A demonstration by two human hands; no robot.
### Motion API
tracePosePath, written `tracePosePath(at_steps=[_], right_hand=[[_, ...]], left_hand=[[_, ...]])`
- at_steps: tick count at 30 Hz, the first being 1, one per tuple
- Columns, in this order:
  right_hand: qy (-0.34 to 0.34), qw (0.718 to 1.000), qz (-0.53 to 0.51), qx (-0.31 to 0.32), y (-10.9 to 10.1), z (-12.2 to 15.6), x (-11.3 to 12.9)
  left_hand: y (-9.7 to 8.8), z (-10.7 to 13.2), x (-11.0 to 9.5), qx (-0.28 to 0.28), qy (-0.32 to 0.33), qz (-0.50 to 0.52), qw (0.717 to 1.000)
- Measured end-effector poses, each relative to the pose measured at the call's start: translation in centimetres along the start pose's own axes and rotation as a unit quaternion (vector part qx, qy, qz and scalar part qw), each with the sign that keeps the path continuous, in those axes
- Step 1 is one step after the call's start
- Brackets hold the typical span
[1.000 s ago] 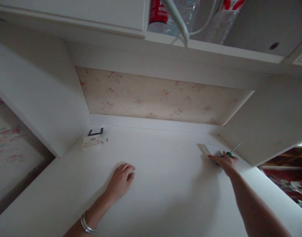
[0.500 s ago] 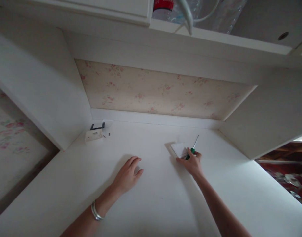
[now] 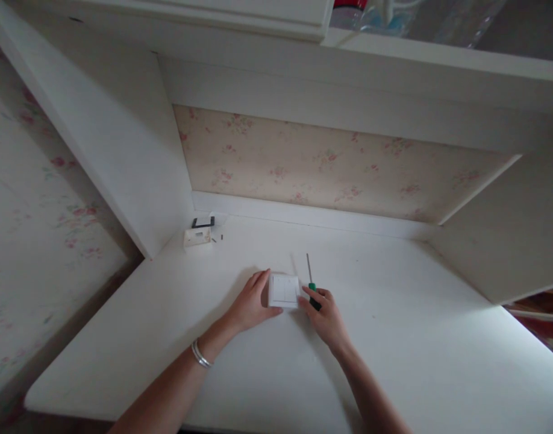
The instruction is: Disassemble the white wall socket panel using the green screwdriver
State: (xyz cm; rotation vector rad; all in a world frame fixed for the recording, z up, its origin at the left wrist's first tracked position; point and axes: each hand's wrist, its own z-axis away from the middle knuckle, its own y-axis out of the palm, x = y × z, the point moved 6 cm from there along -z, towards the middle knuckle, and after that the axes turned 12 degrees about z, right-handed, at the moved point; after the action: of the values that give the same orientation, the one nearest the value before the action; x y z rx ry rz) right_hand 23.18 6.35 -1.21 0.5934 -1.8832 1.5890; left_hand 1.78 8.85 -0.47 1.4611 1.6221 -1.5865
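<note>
Head view: left hand (image 3: 252, 304), fingers loosely spread, against switch (image 3: 284, 290); right hand (image 3: 325, 314) curled round screwdriver (image 3: 309, 278), fingertips at switch's other edge.

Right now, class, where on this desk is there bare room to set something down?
Bare: the desk right of the right hand, out to the side panel, and the front-left stretch beside the left hand. Crowded: the middle, with switch plate and screwdriver, and the back-left corner, with small box, bracket and screws.
</note>
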Motion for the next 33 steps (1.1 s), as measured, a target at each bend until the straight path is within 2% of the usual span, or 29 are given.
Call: tracePosePath(at_steps=[3, 7, 19, 22, 25, 27, 30, 33], right_hand=[[-0.006, 0.998, 0.046, -0.03, -0.7, -1.3, -1.1], [-0.046, 0.994, 0.086, -0.045, -0.7, -1.2, -1.4], [-0.102, 0.987, 0.116, -0.053, 0.0, 0.1, -0.8], [-0.108, 0.986, 0.111, -0.058, -0.1, 0.2, -0.7], [-0.099, 0.987, 0.105, -0.066, -0.3, 0.3, -0.7], [-0.091, 0.989, 0.1, -0.065, -0.3, 0.3, -0.8], [-0.085, 0.99, 0.094, -0.063, -0.3, 0.2, -0.7], [-0.086, 0.99, 0.09, -0.066, -0.5, 0.2, -0.6]], left_hand=[[-0.1, -0.3, 0.8, 0.02, -0.024, 0.004, 1.0], [-0.1, -0.5, 1.0, 0.037, -0.024, 0.018, 0.999], [-0.6, -0.8, -0.1, -0.01, -0.007, 0.072, 0.997], [-1.2, -1.3, 0.2, -0.044, -0.01, 0.09, 0.995], [-3.0, -2.7, 1.5, -0.126, -0.028, 0.071, 0.989], [-4.5, -4.3, 2.4, -0.172, -0.039, 0.005, 0.984], [-6.1, -7.6, 3.4, -0.179, -0.045, -0.115, 0.976], [-7.5, -10.8, 4.3, -0.169, -0.076, -0.226, 0.956]])
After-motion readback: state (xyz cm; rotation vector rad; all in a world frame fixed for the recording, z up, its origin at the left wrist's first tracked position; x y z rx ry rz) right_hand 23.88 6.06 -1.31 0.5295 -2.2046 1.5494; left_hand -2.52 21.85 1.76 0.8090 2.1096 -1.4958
